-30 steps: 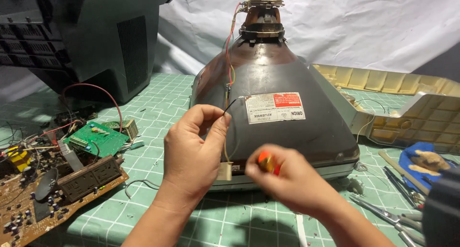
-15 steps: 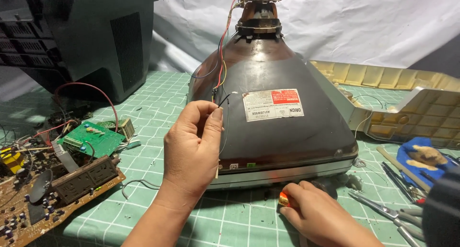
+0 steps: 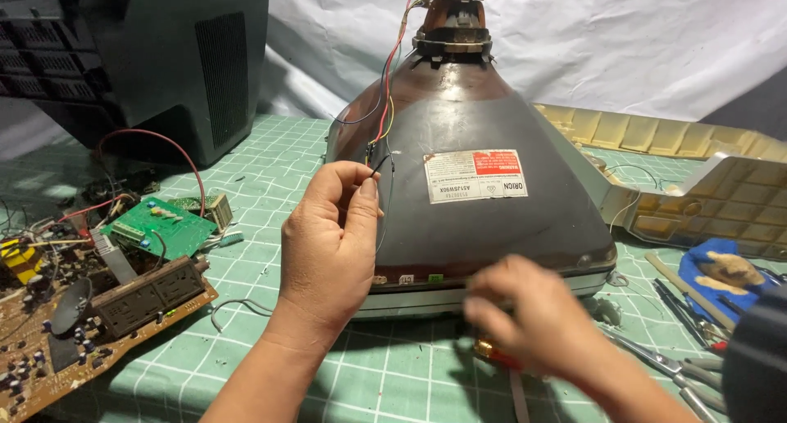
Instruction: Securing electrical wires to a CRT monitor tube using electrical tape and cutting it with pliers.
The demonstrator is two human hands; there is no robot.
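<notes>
Two hands in shot: the left hand [image 3: 332, 243] and the right hand [image 3: 525, 316]. One picture tube [image 3: 475, 169], standing face down on the mat, with one label [image 3: 475, 175] stuck to it. One dark television casing [image 3: 164, 62] at the back left. Two circuit boards on the left, one green board [image 3: 160, 226] and one brown board [image 3: 74, 341]. One cream plastic shell [image 3: 721, 185] at the right. One blue cloth [image 3: 713, 267]. One pair of pliers [image 3: 656, 361], lower right.
</notes>
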